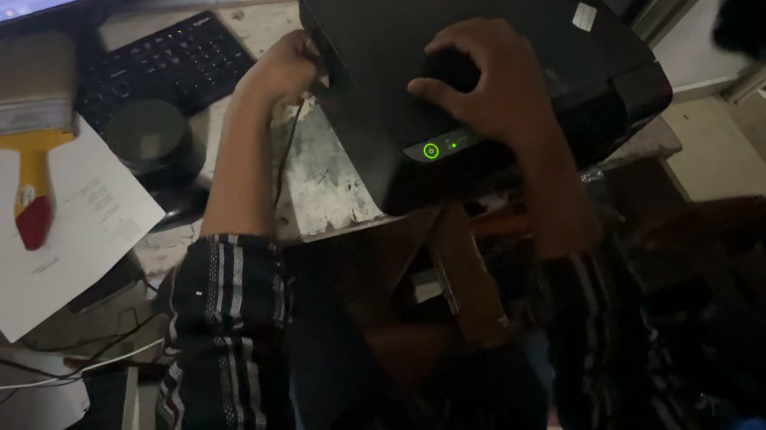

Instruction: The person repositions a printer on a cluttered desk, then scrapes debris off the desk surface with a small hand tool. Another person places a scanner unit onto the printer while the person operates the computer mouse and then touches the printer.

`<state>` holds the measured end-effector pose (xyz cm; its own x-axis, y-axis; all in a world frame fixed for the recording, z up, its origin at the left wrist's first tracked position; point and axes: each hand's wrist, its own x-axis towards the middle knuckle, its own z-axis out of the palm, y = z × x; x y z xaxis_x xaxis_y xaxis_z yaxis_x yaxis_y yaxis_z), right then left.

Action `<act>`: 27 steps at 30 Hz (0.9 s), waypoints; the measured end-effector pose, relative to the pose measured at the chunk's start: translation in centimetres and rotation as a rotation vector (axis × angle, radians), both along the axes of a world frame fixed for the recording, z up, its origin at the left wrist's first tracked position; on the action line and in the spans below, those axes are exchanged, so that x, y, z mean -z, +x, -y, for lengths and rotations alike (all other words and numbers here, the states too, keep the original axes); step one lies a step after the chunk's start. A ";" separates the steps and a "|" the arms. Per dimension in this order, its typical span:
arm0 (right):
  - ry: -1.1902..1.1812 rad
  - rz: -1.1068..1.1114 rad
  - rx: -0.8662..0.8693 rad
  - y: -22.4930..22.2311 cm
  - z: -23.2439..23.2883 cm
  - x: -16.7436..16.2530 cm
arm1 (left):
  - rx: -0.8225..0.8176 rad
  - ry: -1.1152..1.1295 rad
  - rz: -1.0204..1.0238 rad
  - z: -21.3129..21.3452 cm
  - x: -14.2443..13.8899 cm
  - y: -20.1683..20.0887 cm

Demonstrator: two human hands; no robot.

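Black and boxy, the printer [481,59] sat on the tabletop [322,179] beside a keyboard [163,66], the left hand [280,69] gripping its left edge, the right hand [484,79] spread flat on its lid.

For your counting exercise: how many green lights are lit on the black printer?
2. A ringed green button glows on the printer front panel, and a smaller green light sits just to its right, beside the right hand. That hand may hide others.
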<state>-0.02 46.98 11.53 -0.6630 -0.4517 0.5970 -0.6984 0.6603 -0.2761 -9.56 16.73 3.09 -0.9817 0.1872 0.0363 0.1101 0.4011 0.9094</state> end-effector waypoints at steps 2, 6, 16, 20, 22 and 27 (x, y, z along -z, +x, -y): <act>0.002 -0.038 -0.017 -0.1 -0.1 0.0 | -0.034 -0.050 0.015 0.0 0.5 -0.1; 0.013 -0.099 -0.021 -0.2 -0.1 0.1 | -0.052 0.121 -0.020 0.0 0.8 0.1; -0.003 -0.118 -0.057 -0.4 -0.4 0.7 | -0.061 0.186 -0.067 0.0 2.3 0.1; -0.005 -0.105 -0.050 -0.2 -0.1 0.7 | -0.096 0.216 -0.137 -0.1 3.3 -0.5; -0.006 -0.107 -0.051 -0.1 -0.1 0.6 | -0.110 0.174 -0.155 -0.1 3.2 -0.6; 0.000 -0.090 -0.018 0.0 0.0 0.5 | 0.006 0.238 -0.172 0.2 2.6 -0.5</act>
<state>0.01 46.93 11.02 -0.5981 -0.4634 0.6538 -0.7325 0.6472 -0.2113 -10.04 16.55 0.53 -0.9562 0.1587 0.2459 0.2726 0.1776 0.9456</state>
